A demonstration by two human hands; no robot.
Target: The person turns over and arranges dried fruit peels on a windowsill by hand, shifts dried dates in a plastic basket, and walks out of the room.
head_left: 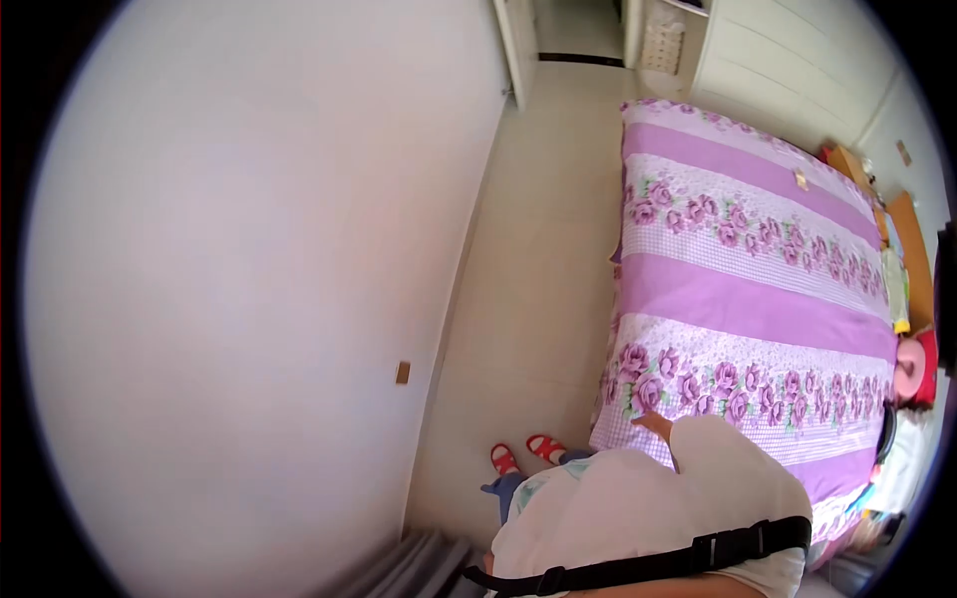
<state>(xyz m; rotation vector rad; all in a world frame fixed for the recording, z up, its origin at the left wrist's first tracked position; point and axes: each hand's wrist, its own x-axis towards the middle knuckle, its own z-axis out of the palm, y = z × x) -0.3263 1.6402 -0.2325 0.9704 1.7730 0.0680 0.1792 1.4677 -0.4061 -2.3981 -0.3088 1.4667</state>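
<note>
My right hand (653, 425) reaches out past the white sleeve (733, 458), over the near left corner of the bed. Its fingers are stretched out over the purple flowered bedspread (758, 299), and nothing shows in them. The bedspread has plain purple bands between strips of rose print and small checks. My left hand is out of sight. Below me show my white shirt with a black strap (698, 558) across it, blue trouser legs and red sandals (504, 458).
A bare wall with a small switch plate (403, 373) runs along the left. Tiled floor (538, 249) lies between wall and bed, leading to a doorway (581, 30). White cabinets (797, 65) stand beyond the bed. A pink round cushion (909, 369) lies at the right edge; grey curtain (419, 568) hangs at bottom left.
</note>
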